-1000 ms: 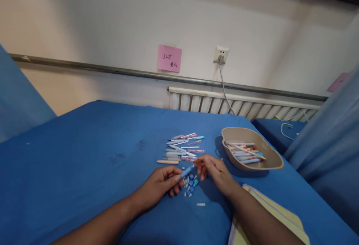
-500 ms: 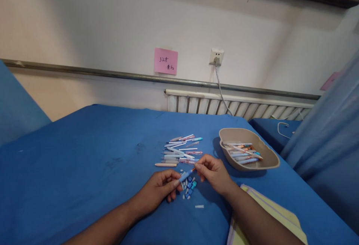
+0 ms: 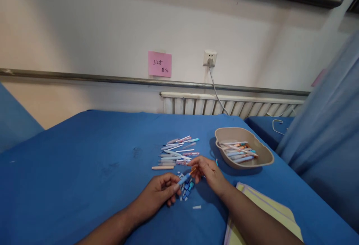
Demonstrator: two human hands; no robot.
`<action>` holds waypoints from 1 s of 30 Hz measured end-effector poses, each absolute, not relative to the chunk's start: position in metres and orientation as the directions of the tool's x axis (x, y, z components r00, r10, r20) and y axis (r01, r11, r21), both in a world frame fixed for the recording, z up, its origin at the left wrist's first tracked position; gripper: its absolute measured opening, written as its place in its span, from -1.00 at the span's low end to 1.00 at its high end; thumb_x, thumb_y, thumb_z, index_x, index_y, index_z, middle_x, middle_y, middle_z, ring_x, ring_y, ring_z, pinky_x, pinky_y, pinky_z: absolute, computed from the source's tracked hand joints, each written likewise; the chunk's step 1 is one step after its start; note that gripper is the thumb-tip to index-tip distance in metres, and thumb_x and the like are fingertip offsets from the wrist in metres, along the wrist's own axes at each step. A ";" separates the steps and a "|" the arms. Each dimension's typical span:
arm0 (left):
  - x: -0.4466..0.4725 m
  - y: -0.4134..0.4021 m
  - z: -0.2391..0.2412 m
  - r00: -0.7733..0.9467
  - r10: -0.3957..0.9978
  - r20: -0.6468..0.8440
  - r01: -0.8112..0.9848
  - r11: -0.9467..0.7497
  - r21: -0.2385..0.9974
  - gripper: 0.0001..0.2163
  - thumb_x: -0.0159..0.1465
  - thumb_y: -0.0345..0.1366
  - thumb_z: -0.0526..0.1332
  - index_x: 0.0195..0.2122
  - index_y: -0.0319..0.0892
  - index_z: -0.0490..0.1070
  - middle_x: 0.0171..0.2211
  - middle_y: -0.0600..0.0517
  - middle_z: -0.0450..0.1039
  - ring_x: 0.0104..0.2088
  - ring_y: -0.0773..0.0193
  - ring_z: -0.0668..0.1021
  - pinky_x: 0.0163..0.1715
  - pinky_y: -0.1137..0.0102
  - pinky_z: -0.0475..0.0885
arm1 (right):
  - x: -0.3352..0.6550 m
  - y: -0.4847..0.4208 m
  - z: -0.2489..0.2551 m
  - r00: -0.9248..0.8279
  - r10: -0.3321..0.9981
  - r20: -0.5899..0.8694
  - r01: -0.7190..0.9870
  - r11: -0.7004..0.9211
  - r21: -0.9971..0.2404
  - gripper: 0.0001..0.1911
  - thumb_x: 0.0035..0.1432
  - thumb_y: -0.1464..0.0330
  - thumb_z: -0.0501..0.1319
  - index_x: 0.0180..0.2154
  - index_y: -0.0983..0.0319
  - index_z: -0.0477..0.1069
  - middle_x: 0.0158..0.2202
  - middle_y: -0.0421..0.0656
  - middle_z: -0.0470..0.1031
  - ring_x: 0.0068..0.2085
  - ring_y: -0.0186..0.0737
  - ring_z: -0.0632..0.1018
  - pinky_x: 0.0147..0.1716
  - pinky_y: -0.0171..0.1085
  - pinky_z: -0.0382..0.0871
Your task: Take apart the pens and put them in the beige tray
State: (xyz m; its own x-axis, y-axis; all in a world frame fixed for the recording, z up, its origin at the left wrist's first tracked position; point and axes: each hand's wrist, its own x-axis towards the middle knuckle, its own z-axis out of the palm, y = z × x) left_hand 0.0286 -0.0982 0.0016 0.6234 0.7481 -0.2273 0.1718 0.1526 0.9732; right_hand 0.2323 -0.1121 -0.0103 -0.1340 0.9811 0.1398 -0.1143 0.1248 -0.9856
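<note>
My left hand (image 3: 162, 189) pinches a blue pen (image 3: 184, 179) between thumb and fingers, tilted up to the right. At the pen's orange end, the bent fingers of my right hand (image 3: 209, 173) close in around it. A small teal bit (image 3: 217, 161) shows beside the back of that hand; what it belongs to is hidden. Below the pen lies a small pile of blue, teal and white pieces (image 3: 186, 190), partly covered by my left fingers. Behind my hands, several pens and thin white sticks (image 3: 176, 153) are spread in a loose group on the blue cloth (image 3: 92, 185).
To the right stands a beige bin (image 3: 262, 158) with several pens (image 3: 239, 153) inside. A folded yellow cloth (image 3: 269, 204) lies under my right forearm. One white piece (image 3: 196, 207) sits apart near the front. Beyond the table are a radiator (image 3: 193, 104) and a plugged-in cord (image 3: 215, 88).
My right fingers have shifted around the pen's orange end, and the teal bit now shows by that hand. My left hand keeps its hold. The whole view has shifted slightly.
</note>
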 end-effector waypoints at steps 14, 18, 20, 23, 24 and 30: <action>0.103 -0.077 0.075 0.684 0.729 -0.040 0.051 0.008 0.999 -0.69 0.00 -0.12 0.35 -0.34 -0.25 0.42 -0.49 0.04 0.43 -0.50 0.33 0.45 -0.46 0.44 0.37 | 0.235 -0.084 -0.021 -0.032 0.985 0.172 0.086 0.174 -0.981 -0.43 0.14 -0.06 -0.11 -0.43 0.28 0.35 -0.61 -0.22 0.35 -0.66 -0.40 0.35 -0.65 -0.40 0.23; 0.156 -0.068 0.104 0.701 0.713 -0.016 0.137 -0.112 0.984 -0.68 -0.02 -0.15 0.35 -0.32 -0.25 0.44 -0.50 0.09 0.41 -0.49 0.37 0.42 -0.49 0.51 0.30 | 0.236 -0.093 -0.010 -0.096 0.965 0.243 0.384 0.261 -0.886 -0.55 0.25 0.18 -0.11 -0.48 0.26 0.38 -0.61 -0.20 0.37 -0.58 -0.34 0.40 -0.57 -0.39 0.25; 0.184 -0.062 0.110 0.717 0.697 0.024 0.155 -0.193 0.969 -0.69 -0.01 -0.14 0.34 -0.33 -0.25 0.45 -0.50 0.10 0.42 -0.48 0.38 0.41 -0.48 0.52 0.28 | 0.237 -0.097 -0.003 -0.131 0.955 0.267 0.477 0.297 -0.827 -0.60 0.25 0.24 -0.09 -0.44 0.24 0.41 -0.57 -0.20 0.43 -0.53 -0.31 0.45 -0.51 -0.38 0.28; 0.222 -0.050 0.108 0.739 0.671 0.059 0.173 -0.274 0.946 -0.69 -0.03 -0.13 0.33 -0.37 -0.26 0.46 -0.54 0.11 0.40 -0.50 0.38 0.40 -0.47 0.50 0.27 | 0.239 -0.099 0.007 -0.170 0.955 0.243 0.566 0.297 -0.769 -0.62 0.25 0.25 -0.08 -0.38 0.23 0.45 -0.49 -0.19 0.50 -0.44 -0.26 0.50 -0.45 -0.36 0.30; 0.233 -0.045 0.106 0.744 0.665 0.066 0.184 -0.299 0.936 -0.69 -0.04 -0.12 0.34 -0.38 -0.27 0.45 -0.55 0.11 0.40 -0.51 0.38 0.40 -0.47 0.49 0.27 | 0.240 -0.099 0.008 -0.177 0.956 0.232 0.585 0.292 -0.757 -0.62 0.26 0.25 -0.09 -0.34 0.23 0.45 -0.45 -0.17 0.52 -0.41 -0.25 0.51 -0.44 -0.36 0.30; 0.279 -0.021 0.081 0.762 0.644 0.071 0.284 -0.430 0.857 -0.74 -0.02 -0.15 0.32 -0.43 -0.27 0.46 -0.53 0.07 0.44 -0.50 0.34 0.43 -0.47 0.47 0.30 | 0.244 -0.094 0.009 -0.246 0.935 0.256 0.726 0.353 -0.590 -0.66 0.24 0.31 -0.08 -0.12 0.18 0.42 -0.19 -0.13 0.55 -0.22 -0.17 0.53 -0.32 -0.30 0.35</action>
State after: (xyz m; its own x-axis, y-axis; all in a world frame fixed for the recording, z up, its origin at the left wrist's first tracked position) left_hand 0.2788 -0.0211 0.0812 0.7617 0.6441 0.0706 0.2843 -0.4302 0.8568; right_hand 0.2439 -0.0937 0.0091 -0.2462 0.9347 0.2565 0.7264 0.3531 -0.5896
